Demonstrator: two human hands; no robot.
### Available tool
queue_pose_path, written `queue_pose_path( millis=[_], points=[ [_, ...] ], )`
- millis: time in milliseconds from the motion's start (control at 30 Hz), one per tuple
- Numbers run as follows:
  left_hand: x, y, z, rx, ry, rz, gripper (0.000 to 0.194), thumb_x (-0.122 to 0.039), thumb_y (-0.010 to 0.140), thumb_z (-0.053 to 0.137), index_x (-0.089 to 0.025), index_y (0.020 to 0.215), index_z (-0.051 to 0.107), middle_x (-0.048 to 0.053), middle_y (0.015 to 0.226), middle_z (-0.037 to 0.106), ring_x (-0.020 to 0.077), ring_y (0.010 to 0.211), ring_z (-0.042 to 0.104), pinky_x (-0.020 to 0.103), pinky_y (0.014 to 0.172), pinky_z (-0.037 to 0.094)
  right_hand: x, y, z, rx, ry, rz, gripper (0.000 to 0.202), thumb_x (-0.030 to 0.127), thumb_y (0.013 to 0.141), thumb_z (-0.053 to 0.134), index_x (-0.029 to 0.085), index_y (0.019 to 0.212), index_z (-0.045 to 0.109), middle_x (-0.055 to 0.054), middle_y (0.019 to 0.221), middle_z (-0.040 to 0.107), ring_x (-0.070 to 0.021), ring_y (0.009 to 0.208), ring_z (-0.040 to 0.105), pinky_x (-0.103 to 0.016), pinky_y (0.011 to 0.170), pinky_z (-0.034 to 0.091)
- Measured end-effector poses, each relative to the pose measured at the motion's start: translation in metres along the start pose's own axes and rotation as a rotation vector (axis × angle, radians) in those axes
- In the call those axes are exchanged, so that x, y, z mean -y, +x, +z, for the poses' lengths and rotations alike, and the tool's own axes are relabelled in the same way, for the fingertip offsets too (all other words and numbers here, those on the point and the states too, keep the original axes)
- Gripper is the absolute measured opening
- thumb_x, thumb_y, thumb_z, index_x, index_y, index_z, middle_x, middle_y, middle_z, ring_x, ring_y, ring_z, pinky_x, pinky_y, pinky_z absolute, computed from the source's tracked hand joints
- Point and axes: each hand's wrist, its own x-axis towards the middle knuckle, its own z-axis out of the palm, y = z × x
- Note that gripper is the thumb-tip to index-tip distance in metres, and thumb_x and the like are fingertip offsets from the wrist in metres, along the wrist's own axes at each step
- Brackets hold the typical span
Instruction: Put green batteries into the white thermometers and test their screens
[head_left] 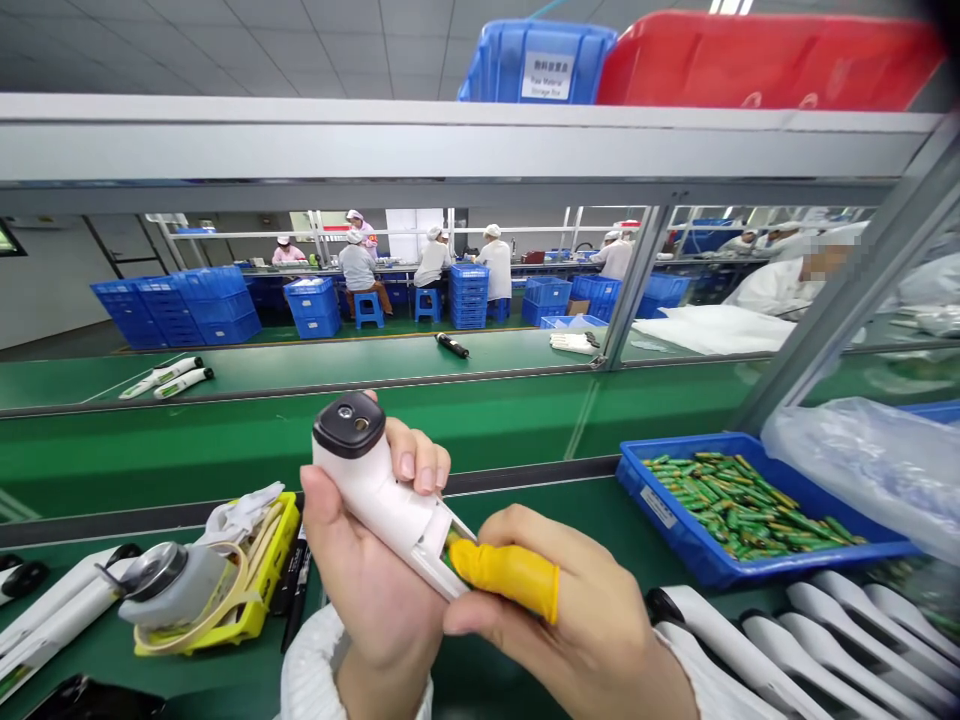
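Two hands are on the tool, which is up above the table (465, 690). The left hand (367, 590) holds the tool (382, 505) by its fat white body, with the palm under it and fingers round the far side. The black top (349, 425) tips up and left. The right hand (592, 620) has a yellow cover (517, 578) on one finger. That finger touches the open slot, where a bit of green (452, 548) shows, and the thumb is by the low end. I can't tell if it pinches anything.

The tool looks light, hard and smooth, so it may slip a bit. The fat part seems best to hold. The slot's thin walls look easier to crack, so squeeze them softly.

On the left, the yellow tray (259, 620) and bottle (176, 590) sit near the left wrist. On the right, the blue tub (675, 540) has a raised rim, and white parts (731, 645) lie near the right wrist. Between the hands and the shelf (375, 150) there is room to lift.
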Motion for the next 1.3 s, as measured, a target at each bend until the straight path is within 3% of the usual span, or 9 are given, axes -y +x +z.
queue_pose_path(
  millis=[200, 333, 433, 600, 767, 867, 1000, 1133, 1300],
  points=[
    [-0.007, 0.013, -0.011, 0.076, -0.153, -0.087, 0.054, -0.048, 0.098, 0.018, -0.012, 0.103, 0.059, -0.002, 0.063, 0.039, 0.0074, 0.052, 0.038, 0.017, 0.051, 0.043, -0.005, 0.009, -0.006, 0.203, 0.277, 0.145, 0.023, 0.042, 0.087, 0.061, 0.019, 0.087, 0.06, -0.005, 0.094, 0.052, -0.014, 0.081, 0.054, -0.025, 0.072, 0.051],
    [-0.005, 0.011, -0.012, 0.172, -0.148, -0.122, 0.052, -0.048, 0.098, 0.019, -0.016, 0.118, 0.056, -0.003, 0.063, 0.038, 0.0069, 0.049, 0.034, 0.018, 0.049, 0.041, -0.01, 0.006, 0.01, 0.271, 0.828, 0.57, 0.043, 0.052, 0.072, 0.073, 0.021, 0.084, 0.046, 0.003, 0.075, 0.051, -0.007, 0.055, 0.05, -0.019, 0.049, 0.045],
    [0.0, 0.008, -0.01, 0.187, -0.094, -0.15, 0.047, -0.047, 0.098, 0.023, -0.02, 0.12, 0.055, -0.003, 0.065, 0.04, 0.0068, 0.049, 0.036, 0.017, 0.049, 0.041, -0.012, 0.001, 0.021, 0.283, 1.01, 0.752, 0.05, 0.053, 0.069, 0.074, 0.021, 0.088, 0.042, 0.007, 0.067, 0.048, -0.0028, 0.042, 0.041, -0.014, 0.038, 0.036],
    [0.008, 0.01, -0.016, 0.109, 0.319, -0.005, 0.04, -0.057, 0.084, 0.053, -0.028, 0.112, 0.058, 0.001, 0.08, 0.057, 0.0115, 0.058, 0.053, 0.022, 0.053, 0.048, -0.016, 0.004, 0.003, 0.281, 0.638, 0.649, 0.025, 0.035, 0.08, 0.067, 0.019, 0.082, 0.048, 0.004, 0.07, 0.052, -0.0081, 0.057, 0.052, -0.018, 0.05, 0.046],
    [0.019, 0.019, -0.031, 0.205, 0.672, -0.234, 0.041, -0.053, 0.087, 0.052, -0.025, 0.117, 0.051, 0.004, 0.081, 0.064, 0.015, 0.056, 0.06, 0.024, 0.049, 0.05, -0.045, -0.003, -0.065, 0.409, -0.028, 0.463, 0.019, 0.031, 0.087, 0.056, 0.023, 0.103, 0.062, -0.005, 0.097, 0.07, -0.0212, 0.088, 0.065, -0.034, 0.08, 0.052],
    [0.03, 0.023, -0.038, 0.24, 0.76, -0.388, 0.044, -0.053, 0.09, 0.046, -0.025, 0.124, 0.047, 0.0, 0.069, 0.059, 0.0141, 0.051, 0.055, 0.023, 0.047, 0.045, -0.086, -0.021, -0.114, 0.264, -0.298, 0.617, 0.032, 0.034, 0.094, 0.039, 0.019, 0.109, 0.064, -0.009, 0.097, 0.072, -0.0234, 0.089, 0.068, -0.035, 0.08, 0.053],
    [0.04, 0.023, -0.047, 0.411, 1.146, -0.475, 0.056, -0.059, 0.091, 0.034, -0.03, 0.139, 0.033, -0.002, 0.061, 0.054, 0.0177, 0.053, 0.054, 0.024, 0.049, 0.039, -0.143, -0.045, -0.151, 0.31, -0.607, 0.924, 0.037, 0.013, 0.09, 0.034, 0.014, 0.108, 0.067, -0.014, 0.106, 0.07, -0.0244, 0.099, 0.066, -0.032, 0.083, 0.05],
    [0.048, 0.027, -0.058, 0.674, 1.56, -0.53, 0.042, -0.053, 0.092, 0.033, -0.024, 0.114, 0.055, 0.004, 0.073, 0.061, 0.0216, 0.064, 0.057, 0.028, 0.057, 0.038, -0.178, -0.06, -0.148, 0.379, -0.732, 1.18, 0.024, 0.008, 0.084, 0.052, 0.011, 0.103, 0.067, -0.015, 0.104, 0.069, -0.0247, 0.099, 0.065, -0.035, 0.086, 0.049],
    [0.07, 0.035, -0.082, 0.804, 1.798, -0.673, 0.017, -0.034, 0.087, 0.05, -0.019, 0.091, 0.058, 0.008, 0.082, 0.064, 0.026, 0.076, 0.059, 0.032, 0.066, 0.038, -0.196, -0.073, -0.137, 0.468, -0.725, 1.343, 0.026, 0.03, 0.091, 0.058, 0.015, 0.112, 0.06, -0.008, 0.116, 0.062, -0.0206, 0.103, 0.06, -0.042, 0.091, 0.049]
  ],
)
